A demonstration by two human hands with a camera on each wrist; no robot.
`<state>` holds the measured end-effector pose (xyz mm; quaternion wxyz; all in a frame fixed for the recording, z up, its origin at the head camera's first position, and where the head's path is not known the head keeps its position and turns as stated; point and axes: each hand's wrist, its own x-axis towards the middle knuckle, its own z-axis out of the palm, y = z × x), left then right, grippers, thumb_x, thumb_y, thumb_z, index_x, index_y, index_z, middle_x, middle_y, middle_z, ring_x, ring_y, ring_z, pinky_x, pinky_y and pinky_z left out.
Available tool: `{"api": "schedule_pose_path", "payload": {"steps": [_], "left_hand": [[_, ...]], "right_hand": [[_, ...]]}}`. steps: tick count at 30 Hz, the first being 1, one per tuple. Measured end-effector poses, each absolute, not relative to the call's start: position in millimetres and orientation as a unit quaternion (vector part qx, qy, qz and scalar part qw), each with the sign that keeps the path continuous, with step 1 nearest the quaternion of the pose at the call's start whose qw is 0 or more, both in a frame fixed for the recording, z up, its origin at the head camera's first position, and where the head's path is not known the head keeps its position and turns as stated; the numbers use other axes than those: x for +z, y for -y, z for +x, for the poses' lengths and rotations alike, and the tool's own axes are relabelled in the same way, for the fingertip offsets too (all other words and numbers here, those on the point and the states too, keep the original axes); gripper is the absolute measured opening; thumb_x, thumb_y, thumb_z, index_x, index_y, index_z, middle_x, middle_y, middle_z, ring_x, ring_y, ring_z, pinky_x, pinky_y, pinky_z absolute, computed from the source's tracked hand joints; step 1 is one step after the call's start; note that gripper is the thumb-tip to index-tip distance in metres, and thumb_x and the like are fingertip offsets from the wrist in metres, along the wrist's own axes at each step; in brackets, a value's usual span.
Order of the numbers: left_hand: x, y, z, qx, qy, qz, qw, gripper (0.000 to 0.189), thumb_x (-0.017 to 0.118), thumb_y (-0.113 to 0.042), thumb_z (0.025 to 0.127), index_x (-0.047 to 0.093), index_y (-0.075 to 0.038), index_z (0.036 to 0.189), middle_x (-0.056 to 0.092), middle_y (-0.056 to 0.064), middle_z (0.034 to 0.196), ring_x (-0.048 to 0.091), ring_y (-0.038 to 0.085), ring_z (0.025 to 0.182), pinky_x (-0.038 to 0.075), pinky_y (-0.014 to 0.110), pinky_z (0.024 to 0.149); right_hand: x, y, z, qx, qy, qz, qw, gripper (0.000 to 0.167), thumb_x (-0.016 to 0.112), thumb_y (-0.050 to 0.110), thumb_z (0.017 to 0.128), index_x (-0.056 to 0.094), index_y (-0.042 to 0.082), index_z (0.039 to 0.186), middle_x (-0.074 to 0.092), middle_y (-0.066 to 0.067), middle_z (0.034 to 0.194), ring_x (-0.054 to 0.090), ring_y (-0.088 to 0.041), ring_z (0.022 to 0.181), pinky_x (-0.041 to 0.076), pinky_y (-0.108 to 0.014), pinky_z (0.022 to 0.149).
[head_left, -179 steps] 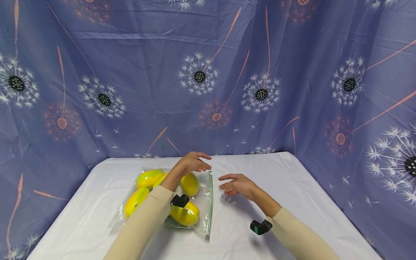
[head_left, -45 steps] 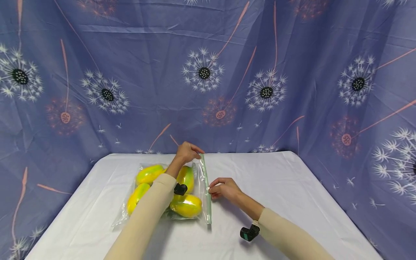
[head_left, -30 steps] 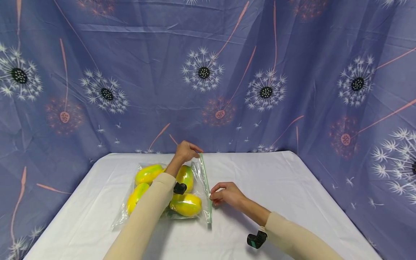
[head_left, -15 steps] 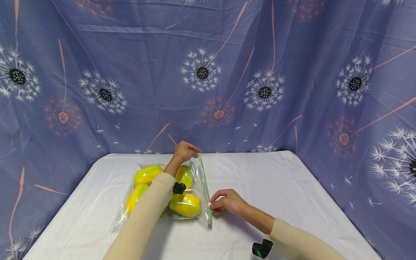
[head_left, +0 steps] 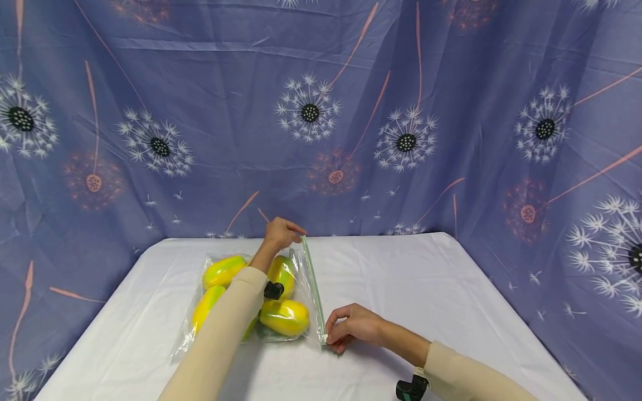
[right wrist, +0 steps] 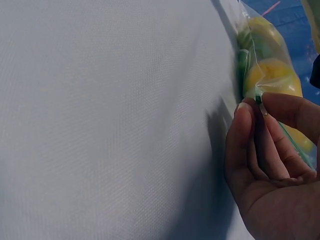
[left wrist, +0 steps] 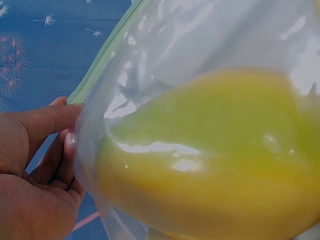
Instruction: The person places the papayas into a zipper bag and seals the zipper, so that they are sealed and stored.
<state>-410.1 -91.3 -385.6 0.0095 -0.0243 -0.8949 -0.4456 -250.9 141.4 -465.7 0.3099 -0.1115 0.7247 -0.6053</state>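
A clear zip bag (head_left: 303, 278) with a green seal strip (head_left: 313, 289) along its right edge lies on the white table. Inside are several yellow-green fruits (head_left: 285, 317) that look like papayas. At the far end of the strip, my left hand (head_left: 281, 233) pinches the bag's corner between thumb and fingers, as the left wrist view shows close beside one large fruit (left wrist: 210, 155). Thumb and fingertips of my right hand (head_left: 353, 326) pinch the small white slider (head_left: 324, 338) at the strip's near end. My left forearm hides part of the bag.
A white cloth covers the table (head_left: 401, 273). Behind it and at both sides hangs a blue curtain (head_left: 225, 111) with dandelion prints. Each wrist wears a black camera, the right one (head_left: 412, 388) low over the cloth.
From an earlier moment with both hands off the bag, the left hand has taken its far corner. The right hand has since slid the slider along the strip to its near end.
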Motion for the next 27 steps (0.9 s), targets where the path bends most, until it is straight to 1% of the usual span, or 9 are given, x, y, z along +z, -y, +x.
{"api": "schedule_pose_path", "payload": {"steps": [6,10,14,17,22,24,27], "left_hand": [[-386.8,89.6,-409.1,-0.449,0.893,-0.022,0.011,0.017,0.078,-0.006,0.086,0.083,-0.011,0.101,0.069,0.014,0.129,0.059,0.032,0.124,0.055,0.039,0.091],[-385.3,88.6,-407.2,-0.436,0.899,-0.03,0.01,0.017,0.079,-0.009,0.086,0.083,-0.012,0.102,0.069,0.014,0.129,0.06,0.032,0.123,0.055,0.041,0.093],[-381.4,90.2,-405.0,-0.43,0.902,-0.041,-0.007,0.018,0.078,-0.011,0.088,0.082,-0.011,0.105,0.069,0.013,0.129,0.061,0.033,0.122,0.055,0.043,0.096],[-378.6,91.8,-403.0,-0.435,0.899,-0.045,-0.018,0.02,0.078,-0.012,0.088,0.081,-0.01,0.107,0.07,0.013,0.127,0.063,0.032,0.118,0.056,0.043,0.094],[-375.8,92.6,-398.2,-0.427,0.902,-0.061,-0.021,0.023,0.079,-0.012,0.087,0.079,-0.007,0.11,0.074,0.011,0.114,0.067,0.029,0.106,0.058,0.039,0.086],[-373.6,93.5,-394.9,-0.418,0.906,-0.069,-0.021,0.023,0.079,-0.012,0.088,0.079,-0.007,0.11,0.075,0.01,0.111,0.068,0.028,0.103,0.059,0.038,0.085],[-368.2,96.6,-388.1,-0.402,0.912,-0.083,-0.02,0.023,0.078,-0.014,0.088,0.079,-0.009,0.111,0.076,0.01,0.111,0.069,0.027,0.102,0.059,0.038,0.085]], "right_hand": [[-466.3,-141.5,-251.5,-0.604,-0.725,-0.107,0.313,0.018,0.076,0.001,0.079,0.068,-0.006,0.093,0.07,-0.009,0.071,0.065,-0.017,0.06,0.06,-0.027,0.058],[-463.7,-141.2,-252.9,-0.59,-0.733,-0.104,0.323,0.016,0.076,0.002,0.079,0.068,-0.004,0.092,0.07,-0.009,0.072,0.065,-0.017,0.061,0.059,-0.026,0.056],[-456.6,-142.2,-258.6,-0.552,-0.76,-0.107,0.325,0.018,0.079,0.006,0.079,0.07,-0.002,0.093,0.072,-0.008,0.074,0.066,-0.017,0.063,0.061,-0.029,0.059],[-449.7,-144.7,-266.2,-0.527,-0.783,-0.112,0.312,0.023,0.081,0.008,0.078,0.072,-0.001,0.097,0.072,-0.007,0.074,0.066,-0.017,0.065,0.061,-0.031,0.063],[-438.5,-150.7,-277.7,-0.5,-0.814,-0.103,0.276,0.03,0.081,0.012,0.079,0.073,0.001,0.106,0.072,-0.006,0.077,0.067,-0.018,0.069,0.063,-0.034,0.069],[-434.3,-153.9,-280.5,-0.492,-0.825,-0.098,0.26,0.032,0.081,0.014,0.081,0.072,0.001,0.109,0.072,-0.007,0.08,0.067,-0.02,0.07,0.063,-0.035,0.071],[-428.0,-160.4,-283.0,-0.483,-0.838,-0.091,0.236,0.035,0.08,0.015,0.083,0.07,0.001,0.113,0.073,-0.01,0.084,0.069,-0.023,0.074,0.063,-0.037,0.074]]}}
